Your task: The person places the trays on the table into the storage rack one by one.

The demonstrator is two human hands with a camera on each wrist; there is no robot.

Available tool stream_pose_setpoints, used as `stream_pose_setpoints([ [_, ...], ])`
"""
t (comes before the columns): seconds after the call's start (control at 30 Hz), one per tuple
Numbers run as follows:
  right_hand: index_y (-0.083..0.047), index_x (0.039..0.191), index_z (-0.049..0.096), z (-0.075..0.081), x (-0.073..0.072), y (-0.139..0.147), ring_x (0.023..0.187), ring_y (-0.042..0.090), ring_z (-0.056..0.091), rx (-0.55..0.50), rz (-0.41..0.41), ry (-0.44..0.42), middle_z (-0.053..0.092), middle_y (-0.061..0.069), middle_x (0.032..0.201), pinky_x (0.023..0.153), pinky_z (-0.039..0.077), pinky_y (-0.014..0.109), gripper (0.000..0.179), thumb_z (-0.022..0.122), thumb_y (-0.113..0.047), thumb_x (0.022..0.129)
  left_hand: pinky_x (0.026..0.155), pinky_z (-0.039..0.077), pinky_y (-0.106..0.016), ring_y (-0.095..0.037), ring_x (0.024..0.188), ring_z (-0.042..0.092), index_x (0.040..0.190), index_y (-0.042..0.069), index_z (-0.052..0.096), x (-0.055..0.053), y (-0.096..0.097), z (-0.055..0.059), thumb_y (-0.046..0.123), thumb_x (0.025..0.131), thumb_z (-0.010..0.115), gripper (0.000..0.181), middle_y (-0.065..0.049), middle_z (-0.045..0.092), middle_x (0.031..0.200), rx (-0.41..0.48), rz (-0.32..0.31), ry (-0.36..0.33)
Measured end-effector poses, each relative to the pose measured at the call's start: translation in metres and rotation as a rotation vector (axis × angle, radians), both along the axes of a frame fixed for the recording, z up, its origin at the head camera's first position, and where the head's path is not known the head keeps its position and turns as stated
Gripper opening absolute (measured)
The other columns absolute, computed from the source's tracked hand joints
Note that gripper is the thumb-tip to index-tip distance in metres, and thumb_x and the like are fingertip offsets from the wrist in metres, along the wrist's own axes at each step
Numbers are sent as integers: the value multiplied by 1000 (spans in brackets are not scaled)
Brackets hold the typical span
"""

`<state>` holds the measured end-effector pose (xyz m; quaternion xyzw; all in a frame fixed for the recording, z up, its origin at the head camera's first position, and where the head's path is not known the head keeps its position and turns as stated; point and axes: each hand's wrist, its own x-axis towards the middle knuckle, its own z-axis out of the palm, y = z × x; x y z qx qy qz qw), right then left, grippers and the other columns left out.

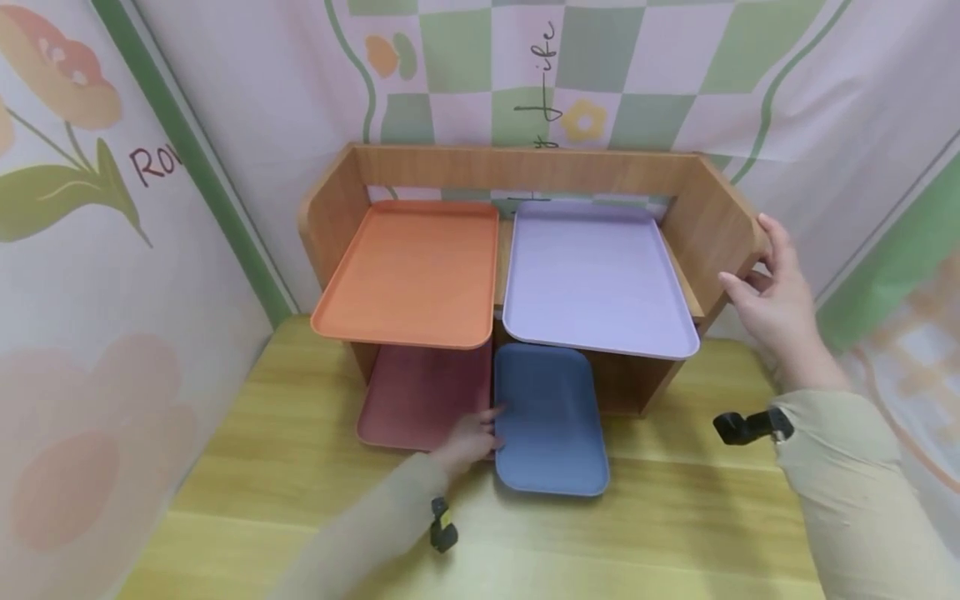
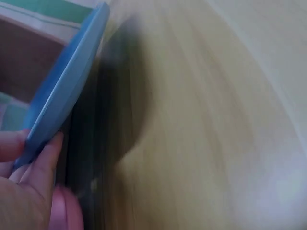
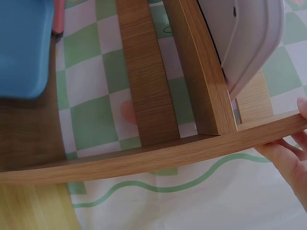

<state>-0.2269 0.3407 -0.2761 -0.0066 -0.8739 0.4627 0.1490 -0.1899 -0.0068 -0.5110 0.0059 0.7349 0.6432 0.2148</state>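
In the head view a blue tray (image 1: 549, 421) juts forward out of the lower right bay of a wooden shelf (image 1: 517, 171). My left hand (image 1: 474, 440) pinches its left edge; in the left wrist view that hand (image 2: 29, 191) has fingers above and below the rim of the tilted blue tray (image 2: 72, 72). With the thumb on one face and fingers on the other, my right hand (image 1: 780, 304) grips the front edge of the shelf's right side panel (image 3: 192, 152). A red tray (image 1: 420, 400) lies in the lower left bay, partly behind the left hand.
An orange tray (image 1: 412, 275) and a lilac tray (image 1: 596, 279) sit side by side on the upper shelf, their front edges overhanging. The shelf stands at the back of a light wooden table (image 1: 247, 467), against a patterned curtain (image 1: 457, 83).
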Motion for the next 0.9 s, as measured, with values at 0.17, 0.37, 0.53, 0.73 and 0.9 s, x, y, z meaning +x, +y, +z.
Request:
stream_pose_setpoints([
  [0.17,-51,146,10,-1,1,-1,132,43,38,-19,0,-5,22,8,157,71,44,0,80,55,-12,93,74,58,-36,-15,82,58,143,10,42,0,15,-2,-5,84,56,63,-31,42,136,7,11,-31],
  [0.37,-53,145,9,0,1,-3,132,44,36,-25,-3,-12,22,13,156,70,43,0,79,55,-14,94,76,58,-38,-19,89,60,143,4,41,-3,24,-6,-7,84,54,61,-29,51,119,32,23,0],
  [0.53,-53,145,9,0,0,-2,131,45,37,-16,-5,-4,23,16,155,70,43,0,79,55,-14,94,74,59,-39,-24,91,64,141,4,44,-4,33,-6,-7,81,56,62,-29,53,122,18,53,5],
  [0.73,-53,145,10,0,0,-2,131,45,37,-14,-9,0,23,16,155,70,43,0,78,55,-14,94,58,55,-26,-16,69,63,140,7,45,-3,41,-4,-4,82,59,61,-31,52,129,-83,92,43],
  [0.9,-52,146,9,0,0,-2,131,45,36,-15,-7,-2,22,17,156,70,43,0,78,54,-15,94,49,34,-18,-10,57,40,142,13,45,-8,44,-6,-6,79,57,67,-18,58,123,-157,111,53],
])
